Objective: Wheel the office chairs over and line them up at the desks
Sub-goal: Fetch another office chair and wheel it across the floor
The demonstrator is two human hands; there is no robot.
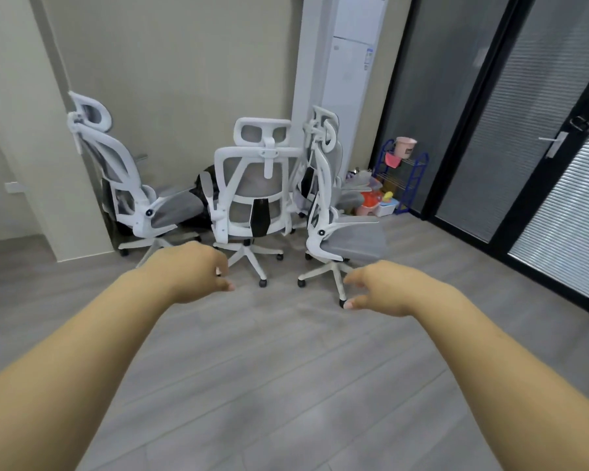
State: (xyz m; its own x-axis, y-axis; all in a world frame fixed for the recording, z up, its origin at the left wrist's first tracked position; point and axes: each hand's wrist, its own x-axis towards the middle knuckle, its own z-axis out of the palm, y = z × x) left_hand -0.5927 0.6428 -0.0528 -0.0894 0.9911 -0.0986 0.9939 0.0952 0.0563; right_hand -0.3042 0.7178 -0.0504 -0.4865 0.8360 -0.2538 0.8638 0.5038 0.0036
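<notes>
Several white-framed office chairs with grey mesh stand bunched against the far wall. The left chair [130,185] faces right. The middle chair [257,195] shows me its back. The right chair [334,229] faces right, with another chair [325,141] partly hidden behind it. Both my arms reach forward over the floor. My left hand [191,271] hangs with loosely curled fingers, short of the middle chair's base. My right hand [385,288] is also loosely curled, in front of the right chair's base. Neither hand touches a chair. No desks are in view.
A tall white air conditioner [347,76] stands behind the chairs. A blue rack [403,175] with a pink bucket and toys sits in the corner. Black-framed glass doors [531,147] run along the right. A wall corner [65,198] juts out at left. Grey wood floor [286,368] lies before me.
</notes>
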